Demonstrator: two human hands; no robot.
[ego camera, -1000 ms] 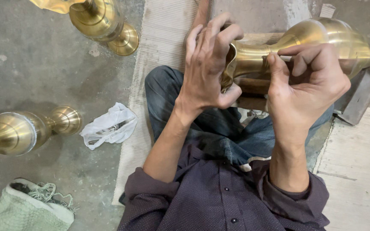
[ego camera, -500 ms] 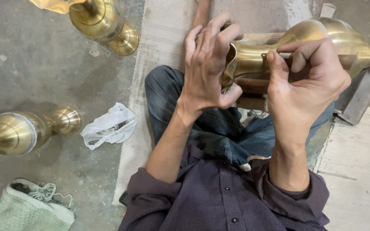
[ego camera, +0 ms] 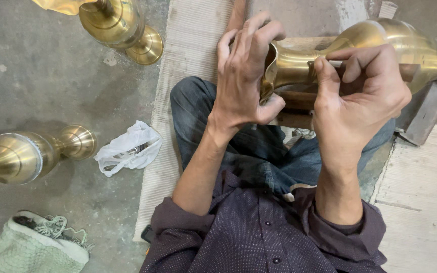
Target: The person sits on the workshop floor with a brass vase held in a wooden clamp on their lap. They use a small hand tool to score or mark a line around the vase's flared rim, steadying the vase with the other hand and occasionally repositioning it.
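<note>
A large brass vase lies on its side across a wooden block over my lap, its flared mouth pointing left. My left hand cups the vase's rim, fingers spread over the mouth and thumb under it. My right hand is closed around a thin rod-like tool pressed against the vase's narrow neck. The tool's tip is hidden by my fingers.
Two more brass vases lie on the concrete floor, one at the top left and one at the left edge. A crumpled white plastic bag and a green cloth lie nearby. I sit on a woven mat.
My right hand has shifted slightly along the vase's neck with the tool. The left hand stays on the rim.
</note>
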